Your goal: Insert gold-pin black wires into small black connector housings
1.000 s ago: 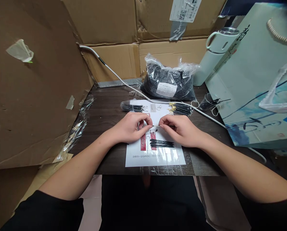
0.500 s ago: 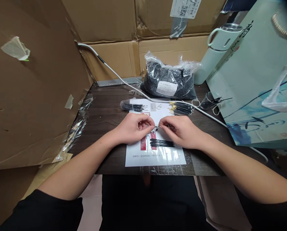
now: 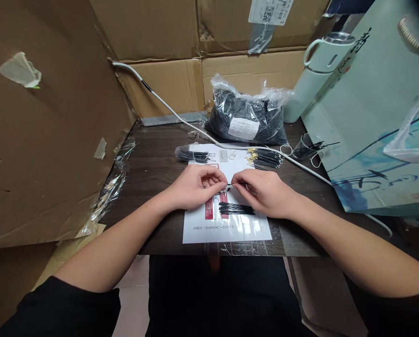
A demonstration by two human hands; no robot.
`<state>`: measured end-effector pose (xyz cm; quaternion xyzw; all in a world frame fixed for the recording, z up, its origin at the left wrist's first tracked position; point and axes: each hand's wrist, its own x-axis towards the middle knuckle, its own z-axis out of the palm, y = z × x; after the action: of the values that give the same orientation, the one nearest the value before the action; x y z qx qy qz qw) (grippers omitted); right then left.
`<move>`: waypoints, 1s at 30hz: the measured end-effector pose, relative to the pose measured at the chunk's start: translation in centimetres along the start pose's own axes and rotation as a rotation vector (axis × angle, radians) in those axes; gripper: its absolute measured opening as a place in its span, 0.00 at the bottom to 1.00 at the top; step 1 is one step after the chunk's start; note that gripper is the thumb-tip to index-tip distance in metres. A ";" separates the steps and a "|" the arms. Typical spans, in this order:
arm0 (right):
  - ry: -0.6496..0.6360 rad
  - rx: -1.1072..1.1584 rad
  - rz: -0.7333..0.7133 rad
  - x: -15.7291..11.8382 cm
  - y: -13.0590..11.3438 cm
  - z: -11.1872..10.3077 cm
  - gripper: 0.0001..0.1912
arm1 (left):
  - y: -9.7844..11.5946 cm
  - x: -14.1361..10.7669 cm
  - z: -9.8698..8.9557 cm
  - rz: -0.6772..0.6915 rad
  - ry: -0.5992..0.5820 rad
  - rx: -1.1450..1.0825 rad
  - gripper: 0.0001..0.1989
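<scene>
Both hands meet fingertip to fingertip above a printed white sheet [image 3: 198, 235]. My left hand [image 3: 198, 187] pinches one end of a thin dark wire [image 3: 229, 184]. The other end is pinched by my right hand [image 3: 265, 192]. Just below the hands lies a bundle of black wires [image 3: 236, 208] on the sheet. Beyond my right hand is a pile of black wires with gold ends [image 3: 265, 157]. A clear sleeve of black wires [image 3: 193, 155] rests beyond my left hand.
A plastic bag of black wires [image 3: 247, 114] stands at the back, with a white cable [image 3: 170, 110] passing in front. To its right are a pale bottle [image 3: 309, 77], a small clear cup [image 3: 305, 146] and a large paper bag [image 3: 363, 140]. Cardboard [image 3: 55, 140] rises at the left.
</scene>
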<state>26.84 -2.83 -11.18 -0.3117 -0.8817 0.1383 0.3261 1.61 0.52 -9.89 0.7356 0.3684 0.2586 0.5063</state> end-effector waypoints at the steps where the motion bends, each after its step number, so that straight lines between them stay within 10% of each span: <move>1: 0.001 0.006 0.002 0.0 0.0 0.0 0.08 | 0.0 0.0 0.0 0.004 0.001 0.004 0.07; 14: -0.028 0.075 0.104 -0.1 0.0 -0.1 0.07 | 0.1 -0.2 -0.7 -0.004 -0.022 0.080 0.21; 30: -0.382 0.156 0.158 0.2 -0.7 -0.3 0.13 | 1.4 -1.0 -9.6 -0.265 -0.246 0.730 0.06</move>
<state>26.60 -3.18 -10.57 -0.3218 -0.8869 0.2876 0.1645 -5.85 4.78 -5.21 0.8385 0.4644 -0.0468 0.2813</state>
